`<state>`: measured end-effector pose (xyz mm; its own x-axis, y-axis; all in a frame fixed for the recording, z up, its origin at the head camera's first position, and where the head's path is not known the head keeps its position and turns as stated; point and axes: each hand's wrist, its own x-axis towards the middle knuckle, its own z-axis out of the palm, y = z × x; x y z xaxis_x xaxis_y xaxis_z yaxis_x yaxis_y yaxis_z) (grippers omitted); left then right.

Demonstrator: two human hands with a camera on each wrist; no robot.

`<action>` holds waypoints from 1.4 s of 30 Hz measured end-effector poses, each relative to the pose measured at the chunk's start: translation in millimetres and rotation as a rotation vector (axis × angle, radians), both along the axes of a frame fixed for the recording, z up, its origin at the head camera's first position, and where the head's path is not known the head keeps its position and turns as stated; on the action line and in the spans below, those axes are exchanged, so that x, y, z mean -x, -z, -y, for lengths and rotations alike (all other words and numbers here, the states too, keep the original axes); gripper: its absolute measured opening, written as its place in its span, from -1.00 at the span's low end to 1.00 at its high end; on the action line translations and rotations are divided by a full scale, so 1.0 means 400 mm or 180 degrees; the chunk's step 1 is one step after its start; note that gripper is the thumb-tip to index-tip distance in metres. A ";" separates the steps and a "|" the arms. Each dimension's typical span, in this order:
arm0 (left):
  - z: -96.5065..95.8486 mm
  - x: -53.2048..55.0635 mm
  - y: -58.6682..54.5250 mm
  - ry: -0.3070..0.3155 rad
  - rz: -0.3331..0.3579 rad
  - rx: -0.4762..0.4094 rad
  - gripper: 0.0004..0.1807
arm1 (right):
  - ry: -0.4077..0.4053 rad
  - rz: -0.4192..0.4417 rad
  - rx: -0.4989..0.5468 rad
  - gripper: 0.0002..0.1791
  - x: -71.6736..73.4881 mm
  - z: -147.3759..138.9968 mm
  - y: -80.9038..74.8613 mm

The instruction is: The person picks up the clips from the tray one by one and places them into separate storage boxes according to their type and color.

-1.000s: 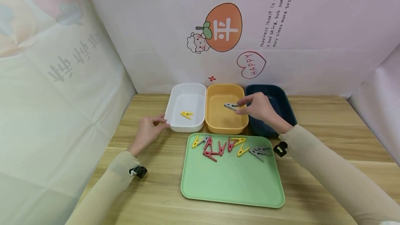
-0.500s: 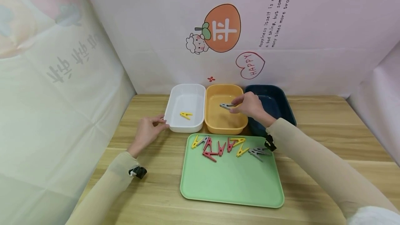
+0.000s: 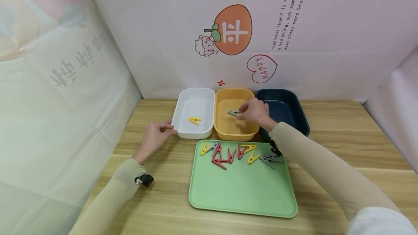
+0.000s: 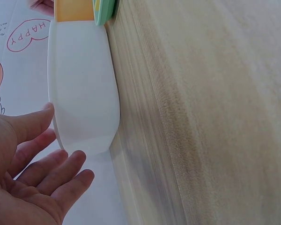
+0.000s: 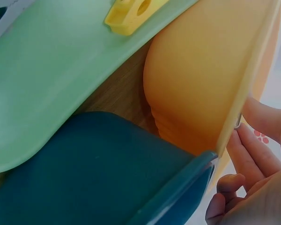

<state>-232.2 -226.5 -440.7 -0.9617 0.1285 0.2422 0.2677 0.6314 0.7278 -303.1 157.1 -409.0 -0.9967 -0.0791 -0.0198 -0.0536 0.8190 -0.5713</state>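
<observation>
In the head view my right hand (image 3: 256,112) pinches a grey clothespin (image 3: 233,113) between thumb and fingers, over the yellow-orange bin (image 3: 225,135). The right wrist view shows only a sliver of that clothespin, behind the bin's rim. My left hand (image 3: 155,137) holds the front left corner of the white bin (image 3: 192,135) with thumb and fingers. Inside the white bin lies one yellow clothespin (image 3: 195,120). Several red, yellow and grey clothespins, among them a red clothespin (image 3: 232,155), lie along the far side of the green tray (image 3: 241,191).
A dark blue bin (image 3: 300,119) stands right of the yellow-orange one, partly under the right forearm. The bins form a row by the printed backdrop (image 3: 179,68). The tray sits before them on the wooden table (image 3: 156,206).
My right hand has moved left with the grey clothespin, farther over the yellow-orange bin. The left hand stays at the white bin's corner.
</observation>
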 end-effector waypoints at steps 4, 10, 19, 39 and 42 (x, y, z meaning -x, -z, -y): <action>-0.002 0.000 0.000 -0.0002 -0.0005 0.0009 -0.77 | 0.0048 -0.0001 -0.0040 -0.66 0.002 0.008 0.002; -0.006 0.002 0.001 0.0000 -0.0016 0.0003 -0.77 | 0.0136 0.0045 -0.0004 -0.66 0.007 0.011 0.006; -0.009 0.002 0.002 0.0000 -0.0037 0.0020 -0.76 | 0.0161 0.0055 -0.0042 -0.64 0.006 0.016 0.009; -0.003 -0.002 0.000 -0.0029 0.0034 0.0052 -0.74 | -0.0320 -0.0139 0.0170 -0.77 -0.125 0.008 -0.050; -0.003 -0.004 0.000 -0.0045 0.0070 0.0043 -0.73 | -0.0394 -0.0178 0.0276 -0.79 -0.151 -0.002 -0.049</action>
<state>-230.7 -225.3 -440.6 -0.9685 0.1180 0.2194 0.2427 0.6449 0.7247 -242.6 158.1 -389.5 -0.9785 -0.2004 0.0478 -0.1849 0.7519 -0.6329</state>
